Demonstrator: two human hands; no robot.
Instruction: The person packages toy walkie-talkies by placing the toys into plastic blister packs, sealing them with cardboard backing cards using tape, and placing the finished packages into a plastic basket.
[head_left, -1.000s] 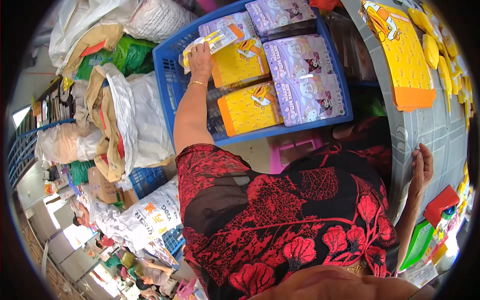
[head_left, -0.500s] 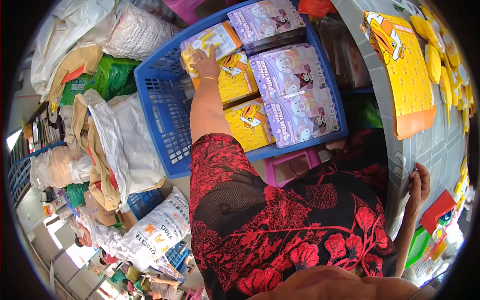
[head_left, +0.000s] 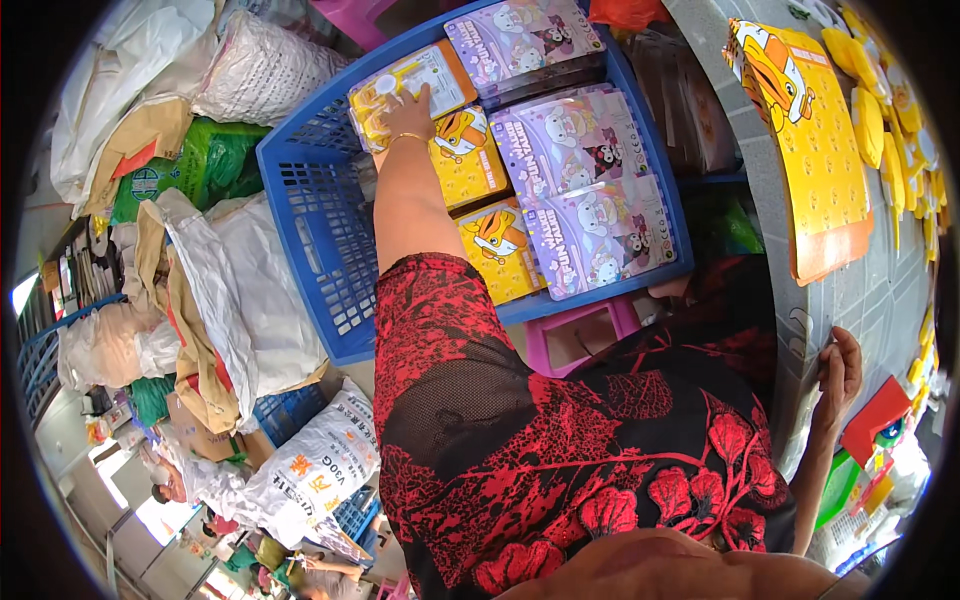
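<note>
Your left hand (head_left: 407, 116) lay palm down in the upper left part of the blue plastic crate (head_left: 322, 235), with the wrist's thin bracelet (head_left: 408, 136) just behind it. Its fingers were spread wide over a yellow-and-white blister pack (head_left: 440, 72) with an orange edge, touching its face; you could not tell from this view whether any fingertip hooked under its rim. That pack rested at the far left of the crate's contents, just beside a stack of purple cartoon-printed packs (head_left: 525, 45).

Nearer you, a yellow duck-printed card (head_left: 474, 165) topped one pile and a second yellow duck card (head_left: 498, 252) topped another. Two more purple piles, one behind (head_left: 565, 140) and one in front (head_left: 610, 235), filled the right side.

Your right hand (head_left: 842, 365) was at the near edge of the grey worktop (head_left: 875, 300), its fingers loosely bent and close together; you could not tell whether they held anything. Farther along that worktop lay a pile of yellow duck-printed cards with orange ends (head_left: 815, 150), yellow plastic pieces (head_left: 868, 125) beyond it to the right. A red box (head_left: 873, 422) stood near your right hand, and a pink stool (head_left: 539, 345) showed below the crate.
</note>
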